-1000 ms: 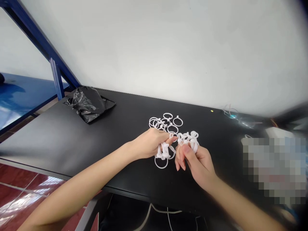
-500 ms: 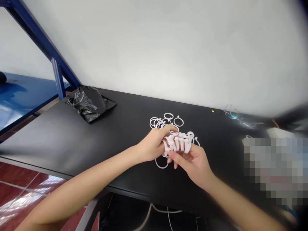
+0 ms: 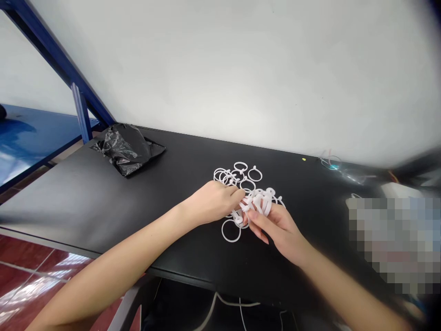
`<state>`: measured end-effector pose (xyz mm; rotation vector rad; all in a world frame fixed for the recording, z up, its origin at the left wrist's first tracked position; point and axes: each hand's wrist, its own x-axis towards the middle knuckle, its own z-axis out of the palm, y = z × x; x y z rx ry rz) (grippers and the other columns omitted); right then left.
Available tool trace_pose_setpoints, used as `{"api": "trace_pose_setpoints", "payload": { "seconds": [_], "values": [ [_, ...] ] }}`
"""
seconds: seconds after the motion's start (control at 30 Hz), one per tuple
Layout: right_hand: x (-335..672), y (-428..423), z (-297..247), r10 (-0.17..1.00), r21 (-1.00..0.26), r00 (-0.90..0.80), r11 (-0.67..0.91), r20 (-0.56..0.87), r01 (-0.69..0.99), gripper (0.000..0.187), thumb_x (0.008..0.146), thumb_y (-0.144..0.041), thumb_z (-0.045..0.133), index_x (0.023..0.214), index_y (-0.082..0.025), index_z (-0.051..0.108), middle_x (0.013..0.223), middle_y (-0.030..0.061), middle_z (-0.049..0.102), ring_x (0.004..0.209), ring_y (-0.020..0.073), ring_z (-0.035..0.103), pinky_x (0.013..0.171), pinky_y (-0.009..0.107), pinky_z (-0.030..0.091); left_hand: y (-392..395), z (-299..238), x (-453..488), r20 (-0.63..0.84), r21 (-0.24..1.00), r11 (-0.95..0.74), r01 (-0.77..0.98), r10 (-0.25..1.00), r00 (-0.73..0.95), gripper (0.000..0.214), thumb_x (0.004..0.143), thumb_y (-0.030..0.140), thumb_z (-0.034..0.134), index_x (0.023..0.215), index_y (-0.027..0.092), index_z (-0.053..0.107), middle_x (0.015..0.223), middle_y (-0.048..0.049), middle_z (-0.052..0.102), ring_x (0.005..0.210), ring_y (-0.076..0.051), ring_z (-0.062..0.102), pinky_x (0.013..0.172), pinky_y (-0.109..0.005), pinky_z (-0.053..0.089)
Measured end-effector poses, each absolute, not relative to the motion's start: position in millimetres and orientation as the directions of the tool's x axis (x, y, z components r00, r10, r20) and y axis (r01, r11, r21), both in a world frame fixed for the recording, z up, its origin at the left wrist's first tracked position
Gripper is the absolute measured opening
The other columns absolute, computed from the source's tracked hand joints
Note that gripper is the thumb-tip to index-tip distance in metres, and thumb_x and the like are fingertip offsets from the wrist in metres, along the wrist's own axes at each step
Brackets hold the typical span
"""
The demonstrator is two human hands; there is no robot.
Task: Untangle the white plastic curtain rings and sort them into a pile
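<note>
A bunch of white plastic rings (image 3: 259, 203), each with a small knob, sits between my two hands over the black table. My right hand (image 3: 280, 228) is closed on the bunch from the right, thumb across the front and some rings around its fingers. From the left, my left hand (image 3: 215, 201) is curled with its fingertips at the bunch's left end; its fingers partly hide what they pinch. More loose white rings (image 3: 247, 185) lie just behind the hands, and a single ring (image 3: 231, 231) lies flat in front.
A crumpled black plastic bag (image 3: 127, 149) lies at the table's back left. Clear plastic wrapping (image 3: 354, 176) is near the wall at the right, beside a blurred-out area. A tiny yellow piece (image 3: 303, 159) lies by the back edge. Pale cables (image 3: 237, 303) hang below the front edge.
My left hand has turned over and drawn back slightly left, its fingers now curled at the end of the bunch. The rings in my right hand are less neatly lined up.
</note>
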<state>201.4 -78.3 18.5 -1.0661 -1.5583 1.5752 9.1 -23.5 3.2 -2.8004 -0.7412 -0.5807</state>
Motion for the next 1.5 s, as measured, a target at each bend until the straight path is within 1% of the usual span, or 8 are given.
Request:
{"api": "trace_pose_setpoints", "payload": {
  "seconds": [0.17, 0.3, 0.43, 0.6, 0.83, 1.13, 1.3, 1.5],
  "values": [
    [202, -77, 20, 0.841, -0.993, -0.529, -0.101, -0.117, 0.059, 0.037, 0.096, -0.044, 0.05, 0.077, -0.015, 0.062, 0.065, -0.0012, 0.051, 0.047, 0.006, 0.04, 0.044, 0.023, 0.032, -25, 7, 9, 0.357, 0.118, -0.873, 0.473, 0.481, 0.801, 0.024, 0.091, 0.011, 0.032, 0.07, 0.02, 0.04, 0.057, 0.0018, 0.048, 0.045, -0.012, 0.037, 0.045, -0.026, 0.026],
    [197, -87, 15, 0.921, -0.998, -0.387, 0.049, 0.035, 0.027, 0.041, 0.098, -0.041, 0.046, 0.066, -0.017, 0.054, 0.057, -0.0035, 0.041, 0.049, 0.0083, 0.037, 0.046, 0.024, 0.031, -28, 13, 11, 0.346, 0.412, -0.84, 0.353, 0.502, 0.793, 0.028, 0.096, 0.024, 0.029, 0.069, 0.021, 0.032, 0.058, 0.0023, 0.044, 0.047, -0.012, 0.035, 0.048, -0.025, 0.029],
    [194, -96, 9, 0.93, -0.977, -0.322, 0.206, 0.176, 0.062, 0.041, 0.1, -0.036, 0.044, 0.063, -0.018, 0.051, 0.058, -0.0024, 0.041, 0.053, 0.0102, 0.037, 0.049, 0.026, 0.032, -31, 12, 14, 0.352, 0.56, -0.785, 0.265, 0.515, 0.781, 0.027, 0.096, 0.028, 0.028, 0.07, 0.022, 0.027, 0.058, 0.0031, 0.039, 0.048, -0.012, 0.034, 0.05, -0.024, 0.03],
    [193, -99, 6, 0.929, -0.976, -0.304, 0.218, 0.212, -0.017, 0.04, 0.1, -0.034, 0.044, 0.064, -0.018, 0.054, 0.056, -0.0022, 0.043, 0.053, 0.011, 0.041, 0.05, 0.026, 0.034, -32, 6, 16, 0.377, 0.632, -0.749, 0.198, 0.521, 0.766, 0.03, 0.098, 0.033, 0.029, 0.07, 0.022, 0.027, 0.058, 0.004, 0.037, 0.049, -0.011, 0.034, 0.051, -0.024, 0.03],
    [195, -96, 13, 0.941, -0.997, -0.337, 0.008, 0.035, -0.08, 0.044, 0.099, -0.039, 0.045, 0.063, -0.017, 0.058, 0.06, 0.0004, 0.05, 0.051, 0.0108, 0.044, 0.048, 0.026, 0.034, -30, 6, 16, 0.357, 0.638, -0.74, 0.212, 0.528, 0.771, 0.032, 0.099, 0.037, 0.027, 0.072, 0.021, 0.031, 0.06, 0.0033, 0.039, 0.05, -0.011, 0.035, 0.051, -0.024, 0.03],
    [190, -108, 5, 0.913, -0.927, -0.187, 0.374, 0.362, 0.036, 0.043, 0.1, -0.031, 0.041, 0.06, -0.019, 0.051, 0.055, -0.0003, 0.046, 0.055, 0.0128, 0.045, 0.054, 0.028, 0.037, -39, -10, 26, 0.541, 0.61, -0.783, 0.123, 0.525, 0.657, 0.038, 0.101, 0.04, 0.021, 0.071, 0.021, 0.033, 0.058, 0.0035, 0.038, 0.048, -0.01, 0.036, 0.049, -0.022, 0.033],
    [192, -101, 8, 0.92, -0.935, -0.232, 0.344, 0.317, 0.084, 0.043, 0.1, -0.032, 0.042, 0.061, -0.019, 0.054, 0.056, 0.0006, 0.05, 0.055, 0.0132, 0.049, 0.054, 0.028, 0.042, -37, -4, 21, 0.45, 0.674, -0.72, 0.164, 0.577, 0.682, 0.039, 0.1, 0.044, 0.028, 0.072, 0.02, 0.039, 0.061, 0.0019, 0.047, 0.052, -0.01, 0.044, 0.052, -0.022, 0.038],
    [193, -93, 9, 0.925, -0.925, -0.258, 0.33, 0.277, 0.188, 0.028, 0.094, -0.034, 0.053, 0.073, -0.019, 0.062, 0.069, 0.0027, 0.061, 0.064, 0.0156, 0.057, 0.062, 0.029, 0.05, -39, 10, 20, 0.291, 0.859, -0.491, 0.144, 0.701, 0.651, 0.016, 0.093, 0.031, 0.046, 0.101, 0.018, 0.05, 0.074, 0.0008, 0.064, 0.061, -0.011, 0.057, 0.061, -0.021, 0.044]
  ]
}}
